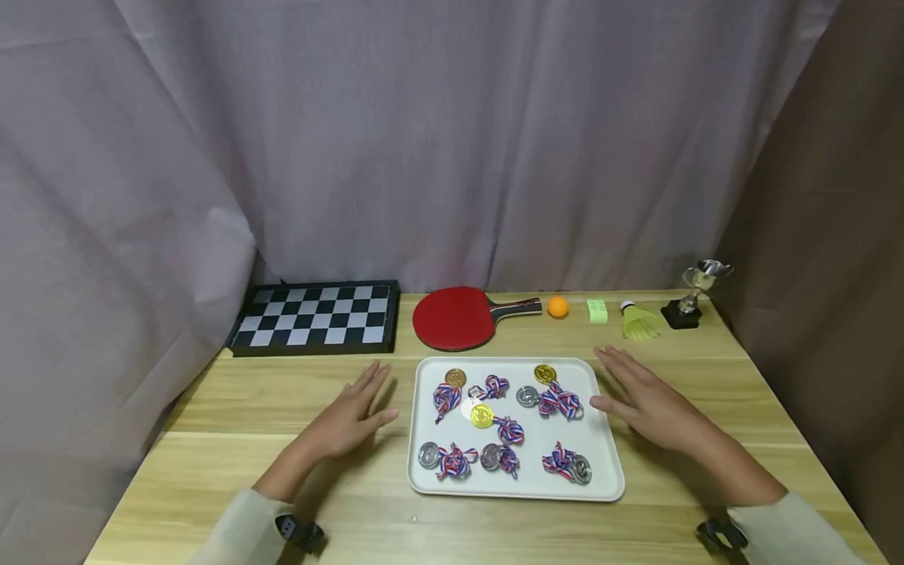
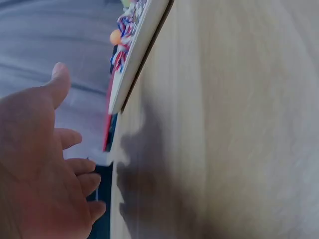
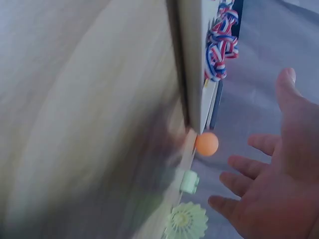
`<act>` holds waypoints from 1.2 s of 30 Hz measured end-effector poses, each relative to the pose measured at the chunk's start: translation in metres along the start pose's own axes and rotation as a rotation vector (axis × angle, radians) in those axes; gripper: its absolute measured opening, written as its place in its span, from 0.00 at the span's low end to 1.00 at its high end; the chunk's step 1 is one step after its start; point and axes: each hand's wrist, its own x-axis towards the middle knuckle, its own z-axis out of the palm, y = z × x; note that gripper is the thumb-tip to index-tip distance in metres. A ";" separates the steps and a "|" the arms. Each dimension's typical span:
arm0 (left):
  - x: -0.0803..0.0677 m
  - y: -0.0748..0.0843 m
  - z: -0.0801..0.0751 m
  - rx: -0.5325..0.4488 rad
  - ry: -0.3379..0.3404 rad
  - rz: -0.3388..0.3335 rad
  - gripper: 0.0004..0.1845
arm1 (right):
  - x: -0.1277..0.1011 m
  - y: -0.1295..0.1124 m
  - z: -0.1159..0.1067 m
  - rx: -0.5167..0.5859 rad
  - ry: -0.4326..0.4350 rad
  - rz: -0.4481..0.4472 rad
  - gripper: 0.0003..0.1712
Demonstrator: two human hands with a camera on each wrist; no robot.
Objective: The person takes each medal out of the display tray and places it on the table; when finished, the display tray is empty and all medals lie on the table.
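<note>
1 red paddle (image 1: 453,318) lies between chessboard (image 1: 315,317) and orange ball (image 1: 558,307).

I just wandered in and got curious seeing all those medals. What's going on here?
Someone's left hand and right hand are open on either side of a white tray, neither holding anything. Medals with striped ribbons lie on the tray. Farther back on the wooden table are a checkered board, a red paddle, an orange ball, a small green item, a shuttlecock and a small trophy.
</note>
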 end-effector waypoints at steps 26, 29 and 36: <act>0.013 0.013 0.018 -0.394 -0.118 -0.028 0.45 | 0.078 -0.030 0.026 0.328 -0.011 0.072 0.21; 0.012 0.012 0.021 -0.395 -0.123 -0.022 0.45 | 0.081 -0.028 0.034 0.303 0.004 0.103 0.20; 0.008 0.009 0.031 -0.403 -0.114 -0.020 0.45 | 0.078 -0.026 0.046 0.312 0.024 0.148 0.18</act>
